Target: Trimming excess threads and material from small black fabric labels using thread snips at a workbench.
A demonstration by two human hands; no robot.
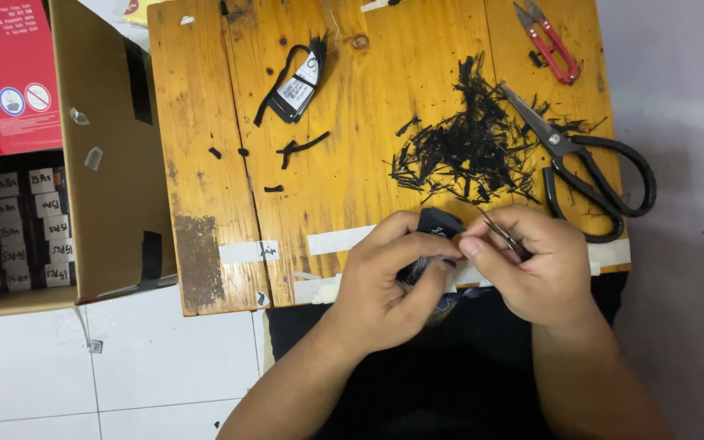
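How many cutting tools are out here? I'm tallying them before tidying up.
3: large black scissors at the table's right edge, red snips at its top right corner, and a small tool in the right hand. Others may be hidden.

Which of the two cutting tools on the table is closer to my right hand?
The large black-handled scissors, just beyond the right hand; the small red thread snips lie at the far edge.
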